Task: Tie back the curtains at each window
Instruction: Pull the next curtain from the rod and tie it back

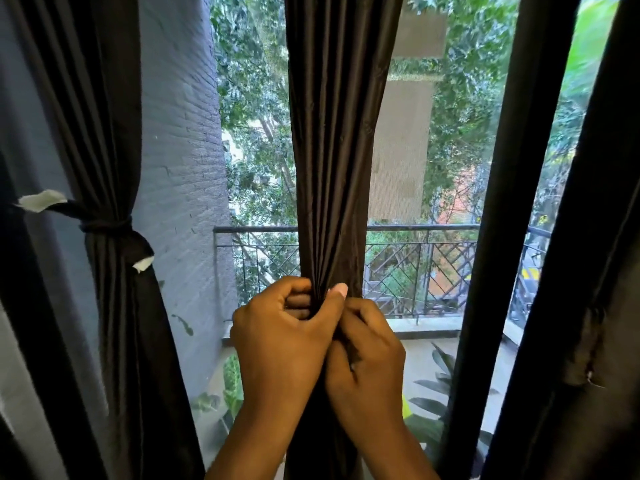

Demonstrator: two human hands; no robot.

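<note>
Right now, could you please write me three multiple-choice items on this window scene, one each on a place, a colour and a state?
1. Where does the already tied curtain hang?
A. left of the hands
B. right of the hands
C. outside, on the balcony railing

2. What colour are the tips of its tie?
A. red
B. white
C. green

3. What is the state of the middle curtain?
A. spread flat across the glass
B. lying on the floor
C. bunched and gripped by both hands

Answers:
1 A: it hangs by the grey brick wall, left of both hands.
2 B: pale white ends stick out from the dark band.
3 C: the left hand and the right hand grip its gathered pleats.
</note>
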